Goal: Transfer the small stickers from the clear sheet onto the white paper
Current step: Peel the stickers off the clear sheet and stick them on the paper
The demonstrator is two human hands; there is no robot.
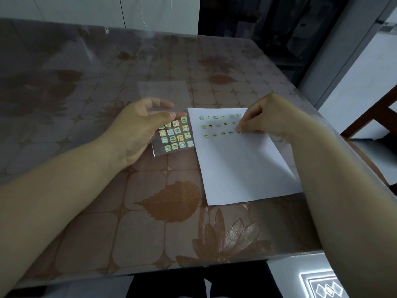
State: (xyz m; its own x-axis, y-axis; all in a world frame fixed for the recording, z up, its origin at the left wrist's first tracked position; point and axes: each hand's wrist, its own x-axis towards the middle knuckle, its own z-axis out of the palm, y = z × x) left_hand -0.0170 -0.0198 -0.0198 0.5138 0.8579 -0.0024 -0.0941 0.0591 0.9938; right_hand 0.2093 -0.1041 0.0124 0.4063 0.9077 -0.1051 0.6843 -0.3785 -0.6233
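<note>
Head view: at centre left, the left hand (137,127) gripped the clear sheet (176,137); right of centre, the right hand (264,119), fingers curled, pinched a small sticker (238,131) on the white paper (240,168).

Clear sheet (158,152) of green-yellow stickers (173,139) just left of sticker-dotted white paper (240,168)

Leaf-patterned table (139,233) bears white paper (242,168) and a clear film (163,91)

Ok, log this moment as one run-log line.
left hand: holds clear plastic sticker sheet | right hand: pinches small green sticker against white rectangular paper, third row's right end | phase: placing
</note>
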